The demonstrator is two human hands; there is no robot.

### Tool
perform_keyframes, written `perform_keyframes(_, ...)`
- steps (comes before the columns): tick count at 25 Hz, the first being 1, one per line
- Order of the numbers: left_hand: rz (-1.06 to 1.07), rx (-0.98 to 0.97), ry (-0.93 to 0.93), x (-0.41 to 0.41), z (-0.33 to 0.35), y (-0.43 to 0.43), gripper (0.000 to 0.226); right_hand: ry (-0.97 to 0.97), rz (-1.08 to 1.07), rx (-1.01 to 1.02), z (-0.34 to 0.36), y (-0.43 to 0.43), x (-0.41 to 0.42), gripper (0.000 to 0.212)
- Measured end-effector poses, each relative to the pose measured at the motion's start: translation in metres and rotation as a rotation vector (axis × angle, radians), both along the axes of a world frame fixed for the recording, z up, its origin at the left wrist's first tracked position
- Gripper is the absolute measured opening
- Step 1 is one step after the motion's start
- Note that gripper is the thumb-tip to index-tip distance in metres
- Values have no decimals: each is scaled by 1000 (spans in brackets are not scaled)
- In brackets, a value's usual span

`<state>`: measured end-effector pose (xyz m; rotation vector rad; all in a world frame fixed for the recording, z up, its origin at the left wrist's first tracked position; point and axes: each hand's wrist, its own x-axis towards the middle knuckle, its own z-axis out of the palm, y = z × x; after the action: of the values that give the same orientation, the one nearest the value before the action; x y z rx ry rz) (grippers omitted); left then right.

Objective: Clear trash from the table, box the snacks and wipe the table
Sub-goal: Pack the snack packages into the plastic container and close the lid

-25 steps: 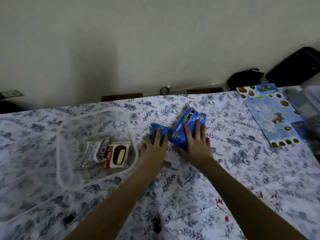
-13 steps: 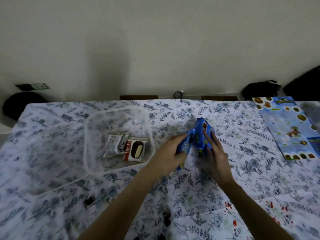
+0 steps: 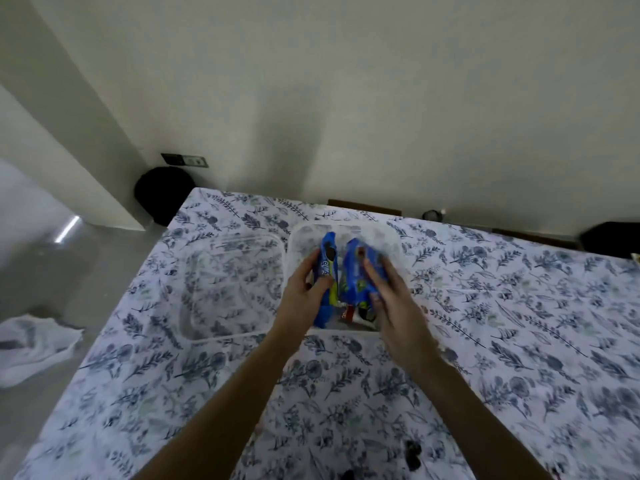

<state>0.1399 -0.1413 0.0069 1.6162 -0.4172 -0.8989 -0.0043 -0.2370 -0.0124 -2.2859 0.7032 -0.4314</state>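
blue snack packets (image 3: pixel 360 271), hands gripping, over clear box (image 3: pixel 391 237)

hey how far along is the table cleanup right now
Done: at least one snack, a red-and-white pack, already lies in the clear box. In hand: the left hand and right hand each hold a blue snack packet over it. Left: dark crumbs near the table's front edge, and wiping.

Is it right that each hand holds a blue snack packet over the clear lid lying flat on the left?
Not quite. The head view shows the left hand and right hand each holding a blue snack packet, the other, over the open clear container, not over the clear lid lying flat to its left.
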Motion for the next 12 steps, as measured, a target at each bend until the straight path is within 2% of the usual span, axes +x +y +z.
perform_keyframes(3, -217, 246, -574, 14, -24, 0, 48, 260, 78, -174, -30, 7, 10, 55)
perform_keyframes(5, -379, 389, -789, 12, -38, -1, 48, 313, 49, -248, -42, 9, 10, 57)
perform_keyframes(8, -551, 564, -1022, 0, -50, 0, 69, 338, 17, -317, -44, 15, 10, 56)
perform_keyframes(10, -570, 597, -1073, -4, -57, 0, 85, 355, 30, -353, -45, 18, 12, 62)
perform_keyframes(12, -583, 613, -1073, -3, -62, -1, 89, 359, 26, -360, -46, 17, 16, 60)
